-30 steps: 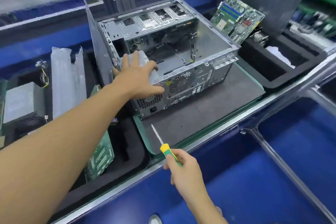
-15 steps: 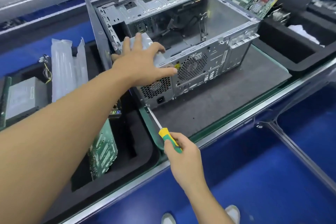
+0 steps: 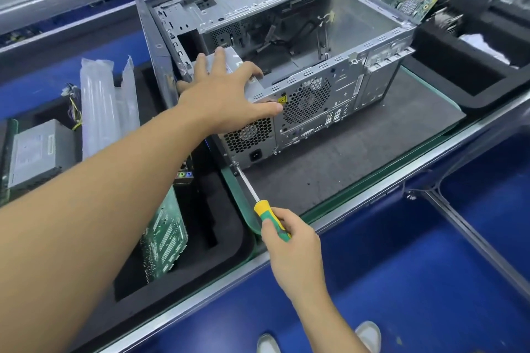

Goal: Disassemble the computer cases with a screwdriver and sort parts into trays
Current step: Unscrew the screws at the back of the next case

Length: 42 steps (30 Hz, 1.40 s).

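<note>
Case (image 3: 329, 112) sits open-side up on desk (image 3: 372, 157), rear twd me. L hand (image 3: 226, 94) flat, fingers spread, pressing PSU (image 3: 246, 135) down. R hand (image 3: 292, 246) clamped on screwdriver (image 3: 269, 215); shaft runs up-left from it, tip at case's bottom-left rear corner.

The bench (image 3: 415, 178) holds trays (image 3: 229, 249) and a case (image 3: 329, 100) on a mat (image 3: 358, 160).

Two white shoes (image 3: 368, 335) stand on the blue floor (image 3: 415, 295) beneath the bench.
</note>
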Tool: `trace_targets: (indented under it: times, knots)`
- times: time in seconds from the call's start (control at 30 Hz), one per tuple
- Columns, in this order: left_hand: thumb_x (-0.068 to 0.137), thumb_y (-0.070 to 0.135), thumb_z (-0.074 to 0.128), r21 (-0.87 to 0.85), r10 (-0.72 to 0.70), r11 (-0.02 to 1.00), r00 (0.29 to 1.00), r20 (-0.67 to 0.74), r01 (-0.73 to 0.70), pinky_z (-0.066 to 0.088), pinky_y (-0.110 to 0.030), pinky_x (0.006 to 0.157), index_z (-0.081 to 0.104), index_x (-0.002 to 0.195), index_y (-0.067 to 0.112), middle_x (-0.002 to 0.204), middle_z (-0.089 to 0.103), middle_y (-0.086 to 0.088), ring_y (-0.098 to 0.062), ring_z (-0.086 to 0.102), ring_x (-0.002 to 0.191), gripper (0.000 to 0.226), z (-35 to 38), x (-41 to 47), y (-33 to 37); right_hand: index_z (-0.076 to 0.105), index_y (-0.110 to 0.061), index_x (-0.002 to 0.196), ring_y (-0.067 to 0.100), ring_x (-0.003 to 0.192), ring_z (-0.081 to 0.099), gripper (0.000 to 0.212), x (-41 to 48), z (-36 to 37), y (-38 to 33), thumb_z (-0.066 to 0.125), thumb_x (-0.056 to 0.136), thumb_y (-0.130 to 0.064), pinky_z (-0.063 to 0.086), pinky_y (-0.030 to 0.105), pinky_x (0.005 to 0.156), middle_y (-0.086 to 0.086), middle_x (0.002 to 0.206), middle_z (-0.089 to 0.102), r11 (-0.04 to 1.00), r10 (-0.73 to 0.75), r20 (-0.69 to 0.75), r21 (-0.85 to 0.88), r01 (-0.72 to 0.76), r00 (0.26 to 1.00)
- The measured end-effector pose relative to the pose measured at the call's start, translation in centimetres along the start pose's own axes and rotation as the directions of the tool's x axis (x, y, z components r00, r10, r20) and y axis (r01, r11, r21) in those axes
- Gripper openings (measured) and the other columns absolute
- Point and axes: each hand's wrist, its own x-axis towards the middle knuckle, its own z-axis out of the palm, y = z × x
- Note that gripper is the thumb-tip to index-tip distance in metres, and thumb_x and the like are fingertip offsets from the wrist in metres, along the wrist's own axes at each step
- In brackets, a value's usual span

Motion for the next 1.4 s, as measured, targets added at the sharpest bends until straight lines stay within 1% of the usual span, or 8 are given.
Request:
trace_targets:
  times: [0.57,0.7,0.87,1.0,1.1,1.17,1.3,1.4]
  knots:
    - [0.065,0.095,0.043,0.018,-0.001,1.000,1.000,-0.014,0.002,0.013,-0.072,0.109,0.033,0.133,0.056,0.167,-0.007,-0.004,-0.033,-0.011,0.152,0.078,0.1,0.0,0.0,0.071,-0.028,0.077,0.010,0.047,0.037,0.024,0.2,-0.6,-1.5,0.057,0.096,-0.029,0.032,0.025,0.044,-0.003,0.068,0.067,0.992,0.113,0.090,0.039,-0.117,0.990]
    - [0.066,0.094,0.045,0.002,-0.002,1.000,1.000,-0.024,0.002,0.013,-0.072,0.109,0.035,0.131,0.056,0.167,-0.006,-0.003,-0.033,-0.012,0.152,0.076,0.3,-0.2,0.0,0.073,-0.007,0.095,0.014,0.047,0.033,0.020,0.5,-0.3,-1.9,0.058,0.097,-0.021,0.021,0.022,0.038,0.007,0.074,0.062,0.722,0.375,0.312,0.493,-0.486,0.873]
    - [0.067,0.094,0.044,0.005,0.004,1.000,1.000,-0.031,-0.004,0.014,-0.072,0.109,0.035,0.131,0.054,0.167,-0.005,-0.005,-0.035,-0.011,0.152,0.075,0.4,0.0,0.0,0.070,-0.001,0.094,0.014,0.047,0.035,0.034,1.5,-1.2,-2.6,0.056,0.098,-0.032,0.020,0.026,0.042,0.006,0.066,0.065,0.841,0.416,0.381,0.184,-0.508,0.826]
    - [0.068,0.093,0.044,0.006,-0.001,1.000,0.999,-0.037,0.001,0.015,-0.071,0.109,0.035,0.130,0.053,0.167,-0.006,-0.005,-0.035,-0.011,0.152,0.075,0.5,0.0,0.0,0.053,-0.013,0.068,0.016,0.052,0.037,0.036,0.6,-0.7,-3.1,0.054,0.096,-0.035,0.029,0.030,0.048,-0.004,0.058,0.051,0.974,0.211,0.147,-0.121,-0.194,0.966]
    - [0.067,0.094,0.043,0.010,0.004,1.000,0.999,-0.038,-0.004,0.015,-0.071,0.108,0.035,0.129,0.054,0.167,-0.005,-0.005,-0.036,-0.011,0.151,0.074,0.6,0.0,0.1,0.043,-0.026,0.084,0.013,0.062,0.041,0.028,-0.4,0.6,-2.8,0.041,0.103,-0.047,0.032,0.026,0.056,-0.009,0.075,0.050,0.638,-0.114,0.006,-0.766,0.078,0.993]
    - [0.067,0.094,0.042,0.014,0.004,1.000,0.999,-0.047,-0.004,0.017,-0.070,0.108,0.035,0.129,0.054,0.167,-0.005,-0.005,-0.036,-0.010,0.151,0.074,0.7,0.1,0.0,0.045,-0.027,0.095,0.014,0.067,0.044,0.026,-0.5,0.5,-3.0,0.037,0.104,-0.050,0.034,0.027,0.060,-0.009,0.084,0.051,0.548,-0.150,0.016,-0.831,0.097,0.989]
    - [0.066,0.095,0.041,0.002,0.007,1.000,0.999,-0.050,-0.006,0.018,-0.069,0.109,0.035,0.130,0.055,0.167,-0.005,-0.005,-0.036,-0.011,0.151,0.076,0.7,0.1,-0.1,0.057,-0.015,0.082,0.015,0.052,0.048,0.032,1.0,-0.8,-3.9,0.047,0.100,-0.038,0.038,0.026,0.047,-0.001,0.069,0.055,0.955,0.262,0.120,-0.177,-0.239,0.958]
    - [0.067,0.095,0.041,0.009,0.009,1.000,0.999,-0.047,-0.008,0.018,-0.070,0.109,0.035,0.132,0.054,0.167,-0.005,-0.006,-0.037,-0.011,0.151,0.077,0.6,0.0,-0.1,0.069,-0.002,0.096,0.022,0.065,0.057,0.031,2.1,-2.4,-4.4,0.044,0.100,-0.020,0.044,0.027,0.049,0.009,0.075,0.069,0.847,0.493,0.338,0.023,-0.530,0.802]
